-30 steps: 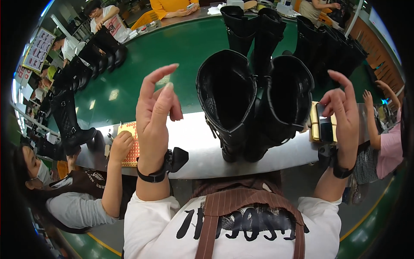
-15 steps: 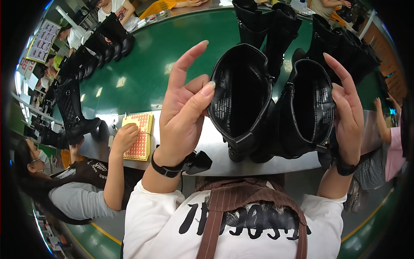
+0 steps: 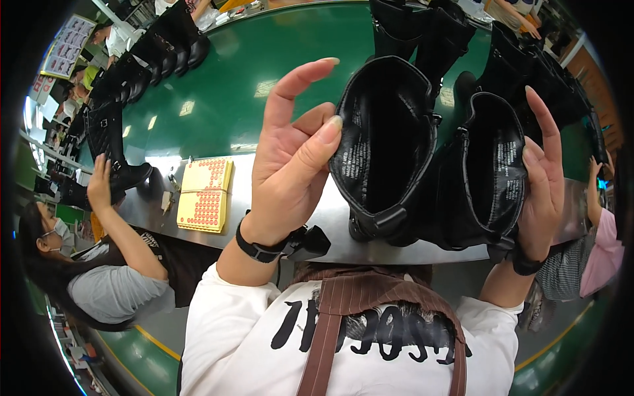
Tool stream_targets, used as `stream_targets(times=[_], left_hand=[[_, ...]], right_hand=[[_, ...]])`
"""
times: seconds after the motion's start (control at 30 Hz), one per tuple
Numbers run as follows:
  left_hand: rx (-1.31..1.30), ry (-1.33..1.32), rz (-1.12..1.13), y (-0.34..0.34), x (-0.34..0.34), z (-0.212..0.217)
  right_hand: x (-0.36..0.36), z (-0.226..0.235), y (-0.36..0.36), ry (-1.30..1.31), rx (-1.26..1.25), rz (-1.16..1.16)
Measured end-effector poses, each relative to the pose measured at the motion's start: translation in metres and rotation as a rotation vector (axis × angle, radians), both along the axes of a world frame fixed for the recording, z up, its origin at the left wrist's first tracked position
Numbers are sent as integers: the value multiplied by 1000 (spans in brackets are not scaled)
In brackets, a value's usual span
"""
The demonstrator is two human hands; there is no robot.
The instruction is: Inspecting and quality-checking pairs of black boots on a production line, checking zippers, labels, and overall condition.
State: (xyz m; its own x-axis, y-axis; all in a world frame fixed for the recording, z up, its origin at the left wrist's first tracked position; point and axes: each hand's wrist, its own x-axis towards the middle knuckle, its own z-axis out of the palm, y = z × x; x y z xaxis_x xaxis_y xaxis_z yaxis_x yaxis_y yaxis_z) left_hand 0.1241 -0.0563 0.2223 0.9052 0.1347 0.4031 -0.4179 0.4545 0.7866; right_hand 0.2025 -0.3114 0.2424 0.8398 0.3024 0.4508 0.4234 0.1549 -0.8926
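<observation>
Two tall black boots stand upright side by side before me, their open tops facing up. My left hand (image 3: 297, 155) pinches the left boot's (image 3: 386, 221) rim between thumb and bent fingers, with the index finger raised and curled. On the other side, my right hand (image 3: 543, 181) grips the outer rim of the right boot (image 3: 485, 228), thumb at the lining and index finger pointing up. Pale print shows on the lining inside both shafts. The feet of the boots are mostly hidden below the shafts.
More black boots (image 3: 396, 36) stand beyond mine, and others line the left side of the green table (image 3: 290, 39). On the steel edge (image 3: 264, 178) lies a banded stack of yellow sheets with red stickers (image 3: 205, 198). A masked co-worker (image 3: 112, 277) sits at left.
Both boots and my hands appear slightly farther right, still in the same grip. The co-worker's hand has left the sticker sheets and moved to the boot at the left.
</observation>
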Motion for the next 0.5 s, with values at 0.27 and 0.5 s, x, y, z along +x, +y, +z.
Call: stream_targets(times=[0.27, 0.5], left_hand=[[-15, -37, 35, -6, 3, -1], [-64, 7, 77, -11, 4, -2]], right_hand=[[11, -7, -10, -34, -2, 62], [17, -12, -10, -112, 47, 126]])
